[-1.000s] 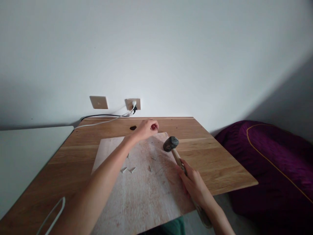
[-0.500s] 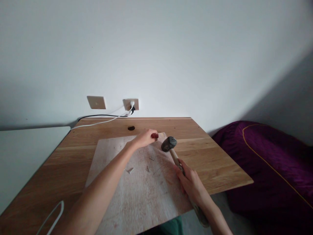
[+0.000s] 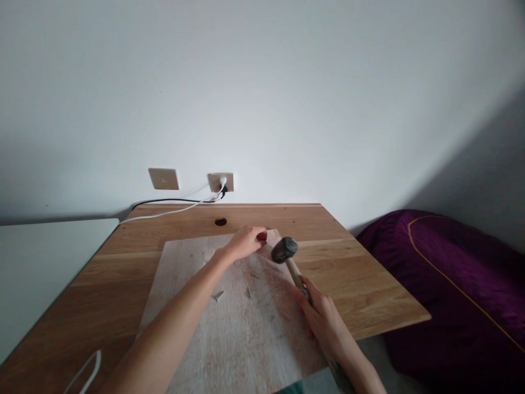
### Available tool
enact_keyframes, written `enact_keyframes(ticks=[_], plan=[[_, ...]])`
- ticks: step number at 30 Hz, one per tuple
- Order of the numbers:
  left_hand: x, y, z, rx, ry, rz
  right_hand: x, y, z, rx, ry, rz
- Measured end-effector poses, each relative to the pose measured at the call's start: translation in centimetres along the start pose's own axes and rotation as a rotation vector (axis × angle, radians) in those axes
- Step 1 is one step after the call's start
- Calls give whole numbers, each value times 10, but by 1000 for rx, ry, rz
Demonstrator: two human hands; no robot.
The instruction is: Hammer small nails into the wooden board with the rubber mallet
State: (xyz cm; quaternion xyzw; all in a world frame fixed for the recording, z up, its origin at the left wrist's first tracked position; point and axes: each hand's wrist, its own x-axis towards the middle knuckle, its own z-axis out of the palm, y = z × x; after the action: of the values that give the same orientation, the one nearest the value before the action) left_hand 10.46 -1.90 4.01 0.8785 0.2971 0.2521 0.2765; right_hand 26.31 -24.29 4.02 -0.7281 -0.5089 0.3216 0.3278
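Observation:
My right hand (image 3: 322, 313) is wrapped round the wooden handle of a hammer (image 3: 285, 250). The hammer's dark, blocky head is raised over the right edge of a pale wooden board (image 3: 229, 350). Near the board's far right corner, my left hand (image 3: 249, 242) is closed in a pinch, with its fingertips close to the board. Whatever the pinch holds is too small and too hidden to make out. Loose on the board, nearer to me, lie a nail (image 3: 219, 296), a second nail (image 3: 249, 293) and a third nail (image 3: 255, 274).
The board rests on a wooden table (image 3: 369, 295) pushed against a white wall. Cables (image 3: 180, 209) run from a wall socket (image 3: 221, 182) along the back edge. A white panel (image 3: 49, 268) stands at the left, and purple fabric (image 3: 443, 273) bulges on the right.
The whole scene has shifted slightly down in the view. Both hands keep almost the same places over the board, with the hammer still raised beside the left hand.

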Motion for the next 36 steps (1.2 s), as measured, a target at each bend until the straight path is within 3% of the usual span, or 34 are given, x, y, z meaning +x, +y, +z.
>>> enact_keyframes(ticks=[17,24,36], plan=[[-3,1,3,35,-43,4,0,-1,-1,-35,-10,21],[-1,-16,15,-108,19,-1,1,2,0,-65,8,-9],[-1,-15,17,-266,57,-35,2,3,0,-93,-25,14]])
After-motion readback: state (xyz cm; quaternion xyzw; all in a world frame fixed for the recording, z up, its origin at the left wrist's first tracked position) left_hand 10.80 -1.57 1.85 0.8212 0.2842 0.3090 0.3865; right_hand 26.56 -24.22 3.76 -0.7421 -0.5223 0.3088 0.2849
